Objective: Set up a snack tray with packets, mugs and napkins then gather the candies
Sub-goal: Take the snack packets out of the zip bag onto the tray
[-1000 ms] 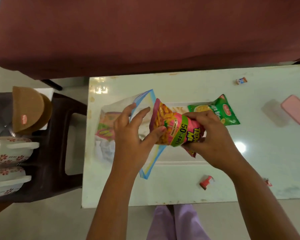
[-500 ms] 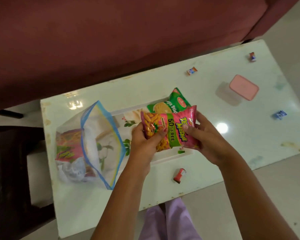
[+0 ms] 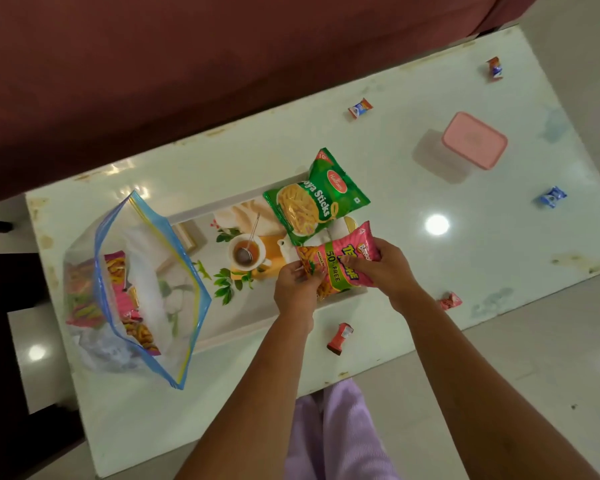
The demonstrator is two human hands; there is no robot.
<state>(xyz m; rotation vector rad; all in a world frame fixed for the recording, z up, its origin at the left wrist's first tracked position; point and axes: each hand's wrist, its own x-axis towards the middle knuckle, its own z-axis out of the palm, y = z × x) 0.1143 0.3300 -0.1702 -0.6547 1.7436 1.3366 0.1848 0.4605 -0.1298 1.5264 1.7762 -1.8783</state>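
Observation:
A printed tray [image 3: 222,216] lies on the pale glass table [image 3: 395,209]. A green snack packet [image 3: 314,199] lies at the tray's right end. Just below it, over the tray's right corner, a pink snack packet [image 3: 336,265] is held by both hands: my left hand [image 3: 297,292] pinches its left end, my right hand [image 3: 385,268] grips its right end. A clear zip bag [image 3: 136,282] with more packets inside lies open over the tray's left end. Several wrapped candies lie scattered: a red candy [image 3: 340,337], a pink candy [image 3: 450,301], a blue candy [image 3: 552,196].
A pink lidded box [image 3: 473,140] sits on the table at the right. Two more candies [image 3: 360,108] [image 3: 494,67] lie near the far edge. A maroon sofa [image 3: 187,64] runs behind the table. A dark stool [image 3: 0,271] stands at the left.
Both hands have carried the pink packet away from the zip bag to the tray's right end, below the green packet. The view has swung right, and the stool with the mugs is out of sight.

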